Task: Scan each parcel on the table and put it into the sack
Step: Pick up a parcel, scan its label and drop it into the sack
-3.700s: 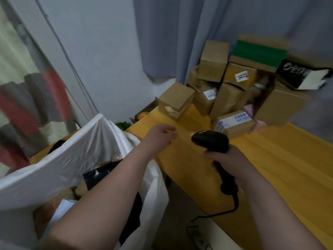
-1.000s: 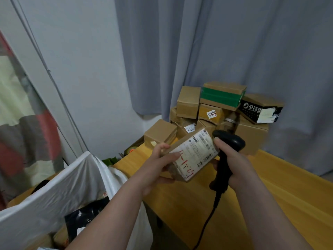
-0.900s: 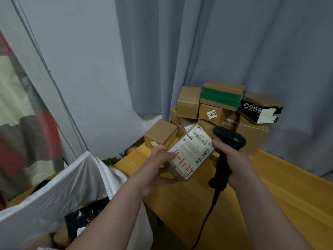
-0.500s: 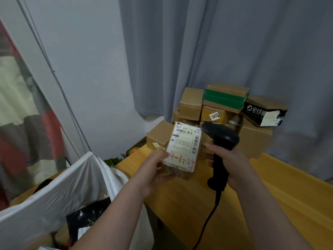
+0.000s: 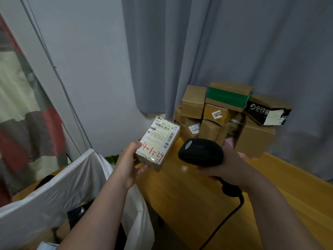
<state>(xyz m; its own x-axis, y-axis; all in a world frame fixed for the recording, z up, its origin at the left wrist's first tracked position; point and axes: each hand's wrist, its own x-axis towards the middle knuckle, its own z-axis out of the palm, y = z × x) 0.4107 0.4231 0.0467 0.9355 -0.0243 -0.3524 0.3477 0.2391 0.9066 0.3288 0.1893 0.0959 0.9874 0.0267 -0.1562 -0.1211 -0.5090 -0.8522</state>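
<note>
Head view shows your left hand (image 5: 130, 164) gripping a small parcel (image 5: 158, 144) by its lower end, label tilted up toward you so the barcodes stay uncovered. Your right hand (image 5: 227, 166) is wrapped around the black scanner (image 5: 201, 152), whose head sits just beside the parcel, above the yellow bench (image 5: 198, 195). Held like this, the label looks ready to be read. Below your left arm the white sack (image 5: 54, 188) gapes open, while a stack of boxes (image 5: 225, 116) waits at the bench's far end.

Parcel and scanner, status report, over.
Left hand grips parcel, label facing up. Right hand grips scanner beside it. Sack open at lower left, nothing between.
</note>
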